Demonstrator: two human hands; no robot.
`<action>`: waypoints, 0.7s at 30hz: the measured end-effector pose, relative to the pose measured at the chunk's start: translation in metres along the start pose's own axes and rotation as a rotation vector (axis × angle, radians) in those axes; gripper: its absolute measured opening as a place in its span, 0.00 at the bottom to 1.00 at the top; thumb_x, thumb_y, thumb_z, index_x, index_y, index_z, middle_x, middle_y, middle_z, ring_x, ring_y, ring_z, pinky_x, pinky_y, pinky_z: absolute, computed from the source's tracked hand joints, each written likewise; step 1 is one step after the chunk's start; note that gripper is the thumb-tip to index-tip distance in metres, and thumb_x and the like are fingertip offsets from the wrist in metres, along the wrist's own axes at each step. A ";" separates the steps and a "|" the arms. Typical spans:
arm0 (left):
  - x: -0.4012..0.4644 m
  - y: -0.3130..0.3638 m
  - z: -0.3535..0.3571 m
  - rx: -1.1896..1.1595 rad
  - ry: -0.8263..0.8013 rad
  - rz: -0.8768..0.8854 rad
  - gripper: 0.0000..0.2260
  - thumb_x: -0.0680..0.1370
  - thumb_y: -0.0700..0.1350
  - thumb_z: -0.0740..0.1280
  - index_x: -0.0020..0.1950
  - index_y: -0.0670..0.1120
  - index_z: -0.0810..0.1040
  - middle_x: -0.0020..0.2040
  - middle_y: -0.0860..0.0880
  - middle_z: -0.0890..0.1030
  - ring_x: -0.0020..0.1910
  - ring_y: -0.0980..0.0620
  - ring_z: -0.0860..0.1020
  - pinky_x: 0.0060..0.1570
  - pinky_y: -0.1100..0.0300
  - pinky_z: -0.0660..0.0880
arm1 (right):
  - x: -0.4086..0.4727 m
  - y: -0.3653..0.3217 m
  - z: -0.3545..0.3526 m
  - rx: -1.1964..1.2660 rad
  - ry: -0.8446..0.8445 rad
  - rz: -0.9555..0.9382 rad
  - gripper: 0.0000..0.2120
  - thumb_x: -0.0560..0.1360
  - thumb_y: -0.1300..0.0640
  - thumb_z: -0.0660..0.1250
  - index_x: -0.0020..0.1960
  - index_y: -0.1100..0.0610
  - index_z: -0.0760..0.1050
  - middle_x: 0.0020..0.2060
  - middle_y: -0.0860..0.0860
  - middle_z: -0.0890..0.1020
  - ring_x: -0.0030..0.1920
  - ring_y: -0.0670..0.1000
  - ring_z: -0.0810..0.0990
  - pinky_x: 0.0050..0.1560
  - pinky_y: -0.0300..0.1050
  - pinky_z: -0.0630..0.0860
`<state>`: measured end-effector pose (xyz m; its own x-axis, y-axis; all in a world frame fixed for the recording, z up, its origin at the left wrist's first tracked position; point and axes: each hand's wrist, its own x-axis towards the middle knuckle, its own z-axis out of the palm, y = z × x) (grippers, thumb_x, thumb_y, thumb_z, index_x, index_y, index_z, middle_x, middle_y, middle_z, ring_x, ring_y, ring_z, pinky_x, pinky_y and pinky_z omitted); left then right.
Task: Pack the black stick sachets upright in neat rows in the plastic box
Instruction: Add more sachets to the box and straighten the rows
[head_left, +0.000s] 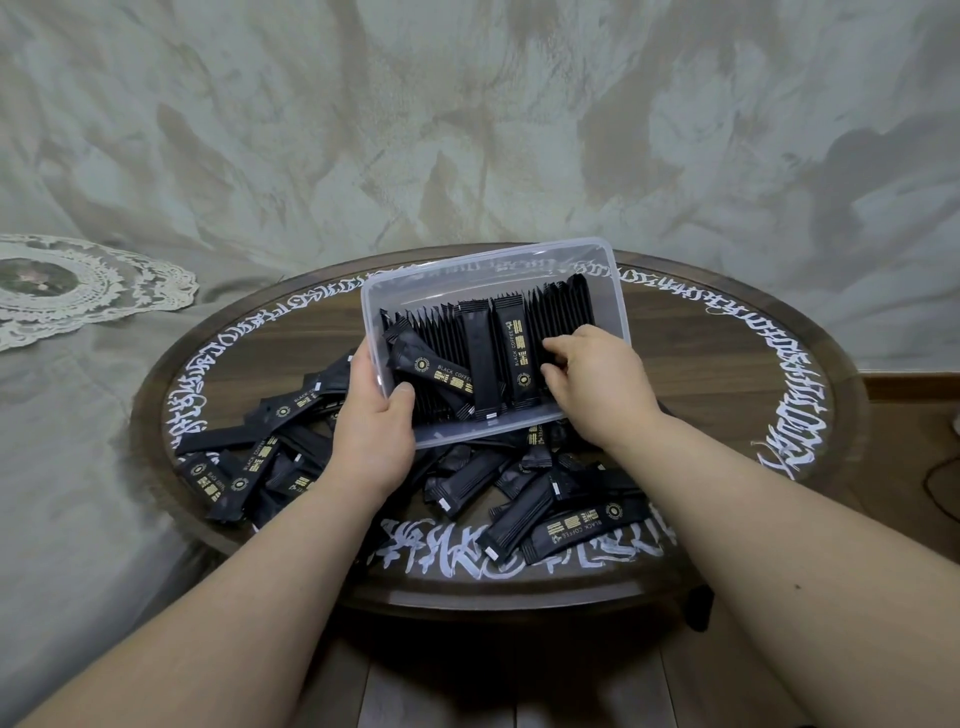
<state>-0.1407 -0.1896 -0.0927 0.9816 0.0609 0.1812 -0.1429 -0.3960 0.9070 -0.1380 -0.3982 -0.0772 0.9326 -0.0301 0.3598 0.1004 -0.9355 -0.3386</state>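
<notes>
Clear box tilted toward the camera, partly filled with black sachets.
The box (597, 270) holds sachets (550, 317) standing in a row, a few lying loose on top. The left hand (371, 415) grips its near-left corner; the right hand (597, 379) reaches inside, fingers curled on the row. More sachets (566, 525) litter the surface (727, 374). Labels read "BLACK COFFEE".

The left hand (371, 415) gripped the near-left corner of the clear plastic box (610, 291), tipping it up toward the camera. The right hand (597, 382) reached inside, fingers on the row of black sachets (556, 317) standing on edge. Loads more loose sachets (524, 499) lay scattered on the round table (727, 364) underneath.
</notes>
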 end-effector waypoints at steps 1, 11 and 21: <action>0.001 -0.001 0.000 0.000 -0.002 -0.002 0.26 0.81 0.40 0.57 0.75 0.60 0.56 0.59 0.59 0.70 0.58 0.55 0.69 0.57 0.60 0.63 | 0.000 -0.002 -0.001 0.019 0.034 0.001 0.15 0.79 0.52 0.62 0.63 0.55 0.75 0.53 0.53 0.77 0.54 0.54 0.77 0.50 0.43 0.70; 0.002 -0.007 0.000 0.009 -0.005 0.023 0.27 0.80 0.39 0.59 0.75 0.61 0.57 0.60 0.59 0.74 0.59 0.55 0.72 0.56 0.61 0.64 | 0.003 -0.028 0.006 -0.026 -0.125 0.218 0.13 0.75 0.45 0.66 0.47 0.55 0.72 0.41 0.51 0.77 0.42 0.55 0.74 0.39 0.44 0.68; 0.004 -0.006 0.001 0.019 0.011 0.014 0.27 0.80 0.39 0.59 0.75 0.60 0.58 0.55 0.62 0.74 0.55 0.55 0.72 0.53 0.64 0.63 | -0.009 -0.009 -0.009 0.091 0.138 0.146 0.10 0.78 0.52 0.59 0.48 0.56 0.76 0.42 0.51 0.80 0.44 0.55 0.76 0.42 0.46 0.70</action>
<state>-0.1360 -0.1877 -0.0975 0.9779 0.0653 0.1985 -0.1544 -0.4141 0.8970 -0.1504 -0.3925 -0.0696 0.8837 -0.2164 0.4150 0.0049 -0.8824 -0.4705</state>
